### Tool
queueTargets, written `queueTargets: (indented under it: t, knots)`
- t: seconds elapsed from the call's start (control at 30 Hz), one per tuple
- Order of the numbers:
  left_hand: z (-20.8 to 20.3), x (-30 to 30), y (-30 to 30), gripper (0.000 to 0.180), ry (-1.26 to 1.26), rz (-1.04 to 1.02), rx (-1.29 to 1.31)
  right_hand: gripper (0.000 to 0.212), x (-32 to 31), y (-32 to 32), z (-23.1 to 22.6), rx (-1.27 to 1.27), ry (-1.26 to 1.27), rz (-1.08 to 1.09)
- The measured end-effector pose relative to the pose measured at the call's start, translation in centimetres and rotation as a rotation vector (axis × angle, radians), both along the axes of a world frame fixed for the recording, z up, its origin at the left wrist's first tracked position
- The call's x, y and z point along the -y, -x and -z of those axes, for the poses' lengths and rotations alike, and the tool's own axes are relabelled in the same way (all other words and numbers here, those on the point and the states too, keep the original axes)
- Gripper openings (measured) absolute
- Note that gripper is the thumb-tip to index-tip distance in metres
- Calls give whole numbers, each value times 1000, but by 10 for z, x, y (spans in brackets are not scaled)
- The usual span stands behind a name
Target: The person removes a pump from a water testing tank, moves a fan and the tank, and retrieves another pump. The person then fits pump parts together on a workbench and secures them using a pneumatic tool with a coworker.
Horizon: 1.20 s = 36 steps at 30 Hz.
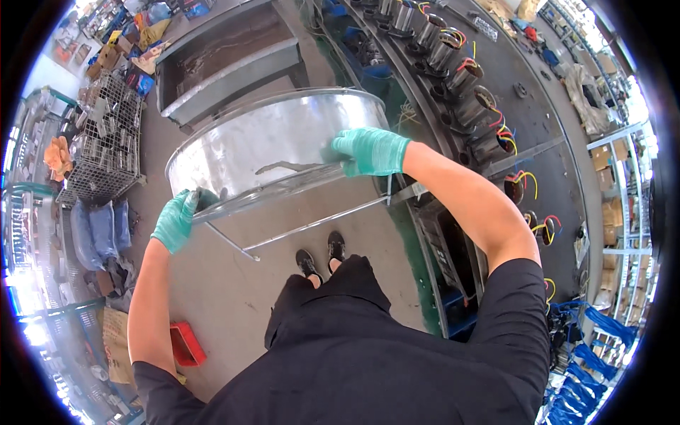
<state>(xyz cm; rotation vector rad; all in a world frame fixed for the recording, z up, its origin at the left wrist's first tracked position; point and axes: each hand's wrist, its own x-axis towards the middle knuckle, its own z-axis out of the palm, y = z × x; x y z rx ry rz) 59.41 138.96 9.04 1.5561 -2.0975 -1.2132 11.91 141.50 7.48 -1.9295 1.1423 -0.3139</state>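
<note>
A large shiny metal tray (276, 131) with a curved far rim lies in front of me on a thin metal-rod stand (312, 221). My left hand (175, 221), in a green glove, is closed on the tray's near left edge. A dark patch shows by its fingertips; I cannot tell whether it is a part or a reflection. At the near right edge, my right hand (373, 151), gloved the same way, is closed on the tray with its fingers curled inward. Between the hands a brownish streak runs along the metal. The undersides of both grips are hidden.
On the right, a long dark workbench (528, 106) carries a row of metal motor housings (474, 106) with coloured wires. Beyond the tray stands a grey metal trough (234, 74). A wire-mesh cage (106, 134) is at left, and a red bin (186, 343) rests on the floor.
</note>
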Motion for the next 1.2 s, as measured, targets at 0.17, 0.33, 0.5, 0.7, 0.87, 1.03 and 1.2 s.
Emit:
queueTargets:
  t: [0.17,0.33,0.5,0.7,0.87,1.03,1.2]
  knots:
    - [-8,-37,8,54,61,107,158,32,-59,4,-9,-21,183,12]
    - [-40,-117,21,46,164,236,225,43,-108,-8,-42,-278,226,-50]
    - [-49,-172,14,43,139,273,337,41,-148,-13,-28,-183,249,-107]
    - [-32,-241,-27,43,23,102,342,29,-208,-40,-16,-4,89,-43]
    - [-52,-300,-17,43,108,178,381,24,-276,-47,-19,-174,352,-135]
    - [-48,-349,-21,42,198,202,207,26,-342,-51,-37,-301,220,-113]
    - [-51,-388,-21,42,200,298,156,34,-404,-51,-45,-241,92,-65]
